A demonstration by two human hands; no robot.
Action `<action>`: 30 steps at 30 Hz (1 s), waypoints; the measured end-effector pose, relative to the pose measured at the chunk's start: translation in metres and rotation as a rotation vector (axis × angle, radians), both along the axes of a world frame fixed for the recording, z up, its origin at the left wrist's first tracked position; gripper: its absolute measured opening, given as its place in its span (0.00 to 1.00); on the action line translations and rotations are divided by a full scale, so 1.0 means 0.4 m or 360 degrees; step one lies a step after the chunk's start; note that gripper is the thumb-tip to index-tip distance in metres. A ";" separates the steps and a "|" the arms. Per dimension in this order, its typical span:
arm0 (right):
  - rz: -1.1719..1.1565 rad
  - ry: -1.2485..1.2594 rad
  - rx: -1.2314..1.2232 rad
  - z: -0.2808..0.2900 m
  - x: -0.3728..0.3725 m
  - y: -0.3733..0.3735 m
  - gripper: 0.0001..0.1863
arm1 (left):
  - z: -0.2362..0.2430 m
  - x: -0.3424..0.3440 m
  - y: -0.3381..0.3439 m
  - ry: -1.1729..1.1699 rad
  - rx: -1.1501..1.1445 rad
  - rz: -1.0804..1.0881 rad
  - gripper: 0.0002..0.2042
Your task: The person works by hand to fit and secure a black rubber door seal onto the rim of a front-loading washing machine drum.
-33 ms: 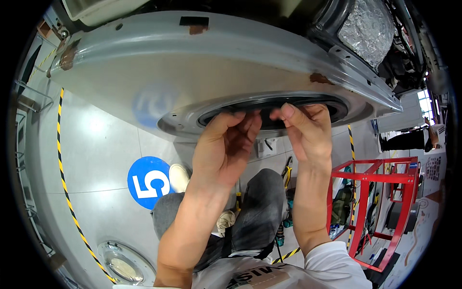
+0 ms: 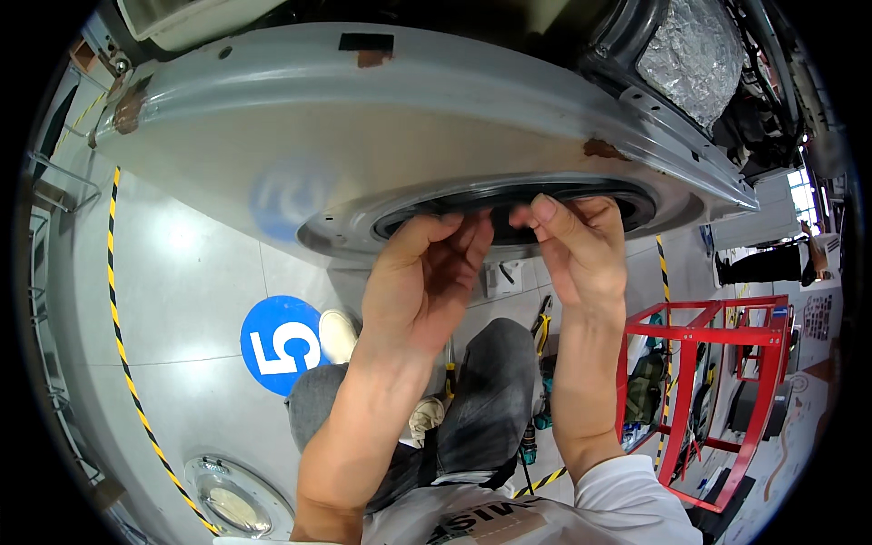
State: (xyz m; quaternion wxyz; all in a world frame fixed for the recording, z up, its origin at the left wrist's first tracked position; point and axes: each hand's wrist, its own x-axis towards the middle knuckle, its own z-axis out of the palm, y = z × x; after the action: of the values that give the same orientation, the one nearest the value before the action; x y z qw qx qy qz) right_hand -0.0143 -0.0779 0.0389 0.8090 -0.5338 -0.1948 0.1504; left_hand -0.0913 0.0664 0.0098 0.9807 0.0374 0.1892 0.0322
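Note:
A grey metal front panel [image 2: 391, 118] of a washing machine stretches across the upper view, with a round opening low in it. Around that opening runs a black rubber door gasket [image 2: 641, 203]. My left hand [image 2: 425, 272] is at the gasket's near side, fingers curled and thumb bent in against its edge. Close on its right, my right hand [image 2: 581, 243] has thumb and forefinger drawn together at the same edge. Both palms face inward. The fingers partly cover the gasket, so the exact grip on its lip is hard to see.
A round door with a glass window [image 2: 234, 500] lies on the floor at lower left. A red metal frame [image 2: 692, 381] stands at right. Yellow-handled pliers [image 2: 543, 329] and other tools lie by my legs. Foil-wrapped machine parts [image 2: 692, 59] sit upper right. Black-yellow tape [image 2: 116, 300] marks the floor.

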 end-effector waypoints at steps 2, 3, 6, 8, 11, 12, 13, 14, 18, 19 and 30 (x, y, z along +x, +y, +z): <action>-0.0006 0.0089 0.0053 0.003 -0.006 0.001 0.10 | 0.004 -0.007 0.003 -0.0004 -0.0044 -0.0006 0.10; -0.0023 0.0133 0.0072 0.005 -0.010 0.000 0.10 | 0.009 -0.010 0.004 0.0011 -0.0059 -0.0018 0.11; -0.0145 0.0219 0.0088 0.012 -0.029 0.006 0.08 | 0.024 -0.017 0.007 0.0027 -0.0101 -0.0037 0.11; -0.0222 0.0196 0.0049 0.013 -0.041 0.019 0.08 | 0.027 -0.022 0.006 0.0007 -0.0130 -0.0062 0.10; -0.0227 0.0089 -0.0081 0.017 -0.050 0.032 0.07 | 0.040 -0.020 0.008 -0.0096 -0.0099 -0.0058 0.10; -0.0195 0.0080 -0.0135 0.021 -0.043 0.034 0.06 | 0.056 -0.016 0.003 -0.0015 0.0037 -0.0052 0.11; -0.0160 0.0064 -0.0177 0.026 -0.036 0.034 0.06 | 0.060 -0.016 0.002 0.0048 0.0367 -0.0123 0.10; -0.0093 0.0049 -0.0134 0.019 -0.033 0.018 0.07 | 0.062 -0.023 0.005 0.0111 0.0699 -0.0190 0.10; -0.0087 0.0081 -0.0312 0.028 -0.032 0.004 0.09 | 0.072 -0.047 0.024 0.0092 0.2386 0.0299 0.05; -0.0089 0.0096 -0.0270 0.028 -0.035 0.010 0.08 | 0.081 -0.049 0.020 0.0030 0.2827 0.0607 0.05; -0.0108 0.0068 -0.0296 0.011 -0.028 0.027 0.08 | 0.125 0.028 0.035 -0.0388 0.3937 0.0747 0.04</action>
State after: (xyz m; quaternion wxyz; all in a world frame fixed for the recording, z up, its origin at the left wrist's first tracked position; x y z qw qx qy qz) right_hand -0.0257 -0.0669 0.0434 0.7646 -0.6095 -0.1445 0.1518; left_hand -0.0800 0.0803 0.0597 0.2722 0.8893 -0.0566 0.3631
